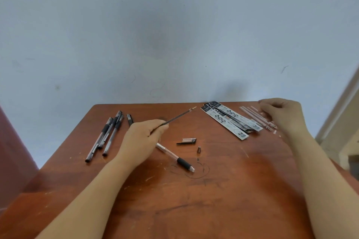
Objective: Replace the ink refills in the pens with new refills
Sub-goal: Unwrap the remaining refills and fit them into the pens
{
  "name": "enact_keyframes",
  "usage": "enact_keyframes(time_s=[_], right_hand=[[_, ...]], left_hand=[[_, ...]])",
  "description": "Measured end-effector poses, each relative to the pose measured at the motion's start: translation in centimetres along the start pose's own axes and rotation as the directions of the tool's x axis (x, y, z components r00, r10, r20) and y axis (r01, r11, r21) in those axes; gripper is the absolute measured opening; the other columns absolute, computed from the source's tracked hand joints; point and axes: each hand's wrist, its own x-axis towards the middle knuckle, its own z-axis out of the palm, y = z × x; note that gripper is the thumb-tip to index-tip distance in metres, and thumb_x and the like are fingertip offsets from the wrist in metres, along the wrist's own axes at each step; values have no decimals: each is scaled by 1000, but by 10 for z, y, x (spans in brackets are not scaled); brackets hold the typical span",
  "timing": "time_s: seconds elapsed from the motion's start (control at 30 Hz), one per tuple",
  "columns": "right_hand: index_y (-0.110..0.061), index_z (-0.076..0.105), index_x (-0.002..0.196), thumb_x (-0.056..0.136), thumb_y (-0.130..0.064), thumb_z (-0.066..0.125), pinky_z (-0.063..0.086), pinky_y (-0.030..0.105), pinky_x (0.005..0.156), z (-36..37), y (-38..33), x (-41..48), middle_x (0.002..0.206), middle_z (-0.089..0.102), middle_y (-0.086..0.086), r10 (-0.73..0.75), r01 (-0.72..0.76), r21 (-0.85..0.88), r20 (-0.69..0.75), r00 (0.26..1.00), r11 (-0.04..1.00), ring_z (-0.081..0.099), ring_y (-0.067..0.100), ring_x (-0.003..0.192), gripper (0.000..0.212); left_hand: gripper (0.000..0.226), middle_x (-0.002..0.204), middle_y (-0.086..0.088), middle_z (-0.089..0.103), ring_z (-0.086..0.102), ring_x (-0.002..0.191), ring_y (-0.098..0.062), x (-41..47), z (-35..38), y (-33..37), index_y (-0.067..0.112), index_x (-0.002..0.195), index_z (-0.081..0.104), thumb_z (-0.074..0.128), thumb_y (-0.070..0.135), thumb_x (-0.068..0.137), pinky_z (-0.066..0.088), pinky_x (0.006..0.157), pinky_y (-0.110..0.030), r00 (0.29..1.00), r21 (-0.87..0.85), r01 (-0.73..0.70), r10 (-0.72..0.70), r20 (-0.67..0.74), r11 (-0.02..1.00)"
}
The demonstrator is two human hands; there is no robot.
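My left hand (142, 137) is shut on a dark ink refill (179, 116), whose tip points up and right over the table. Under that hand lies an open clear pen barrel (175, 158) with a black grip. The pen's cap (187, 141) and its small metal tip cone (198, 149) lie just right of the barrel. My right hand (281, 114) rests at the far right on a row of clear, empty-looking refills (256, 117); whether it grips one I cannot tell. Several black pens (106, 136) lie at the far left.
Several grey refill packets (229, 120) lie fanned at the back right, next to the clear refills. A lone black cap (129, 119) sits beside the pens. The brown wooden table (194, 200) is scratched and backs onto a pale blue wall.
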Motion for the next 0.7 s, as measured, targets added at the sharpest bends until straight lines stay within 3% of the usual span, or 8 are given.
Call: enact_keyframes(time_s=[0.1,0.2,0.3,0.47,0.63,0.7], right_hand=[[-4,71,90,83,-1,56,35,18,52,3,0,1,75,62,2,-37,60,-317,78,996,947,49,9,58,17],[2,70,89,82,2,52,33,18,46,-6,3,3,67,58,3,16,26,-457,87,996,889,44,12,56,19],[10,67,82,77,10,47,35,21,44,-19,0,3,70,64,20,41,-12,-565,38,998,825,48,23,56,20],[-1,66,70,72,10,50,31,19,48,-24,2,7,75,61,13,-1,-31,-643,-49,999,765,52,25,71,19],[6,69,79,72,10,50,36,22,48,-26,11,13,76,65,19,87,-86,-741,-38,995,665,54,30,68,21],[8,67,84,73,10,47,46,30,58,-23,15,15,80,67,21,108,-67,-773,3,994,630,59,36,74,23]], left_hand=[[21,65,15,57,54,65,-4,-1,3,1,18,103,67,54,20,87,48,71,-27,1000,7,4,-4,-23,1000],[28,84,9,64,54,75,-4,-1,3,3,15,114,62,56,18,86,48,82,-27,999,19,-20,21,-46,1000],[28,97,12,60,57,90,-8,-2,3,5,14,113,62,58,16,85,45,86,-26,998,29,-40,41,-54,999],[26,97,13,58,58,94,-10,-2,5,6,13,110,64,59,14,84,45,87,-28,996,55,-72,74,-50,996],[27,101,4,65,58,94,-11,-3,5,6,13,110,64,59,14,84,47,88,-31,995,84,-88,92,-44,993],[26,101,1,68,60,92,-13,-3,4,6,13,109,65,60,14,84,48,86,-33,994,85,-90,94,-49,992]])
